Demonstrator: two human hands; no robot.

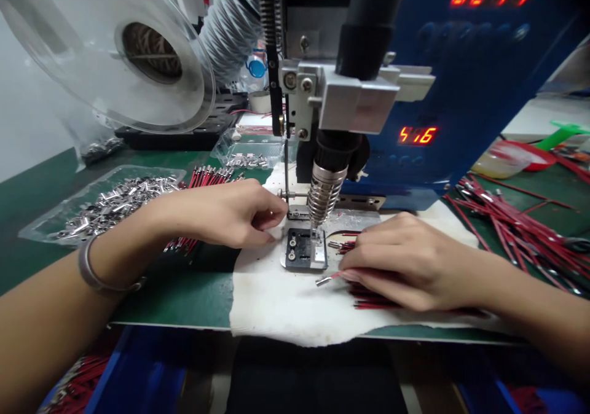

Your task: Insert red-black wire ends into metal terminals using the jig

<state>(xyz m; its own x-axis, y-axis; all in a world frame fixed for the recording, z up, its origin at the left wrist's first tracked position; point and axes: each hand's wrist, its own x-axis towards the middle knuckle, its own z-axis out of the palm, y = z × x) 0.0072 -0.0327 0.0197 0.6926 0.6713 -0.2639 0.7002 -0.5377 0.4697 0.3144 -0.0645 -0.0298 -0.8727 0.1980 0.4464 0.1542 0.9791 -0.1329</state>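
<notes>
The right hand [405, 263] pinches a metal-tipped red wire [328, 279] just beside the black fixture [302, 243] under the soldering iron [324, 190], while the left hand [225, 211] curls near its other side, whether around anything I can't tell from here.

Thin red wire [337, 275], silvery tubular tip [324, 280] angled down-left, beside a bundle of red and black wires [371, 304]
</notes>
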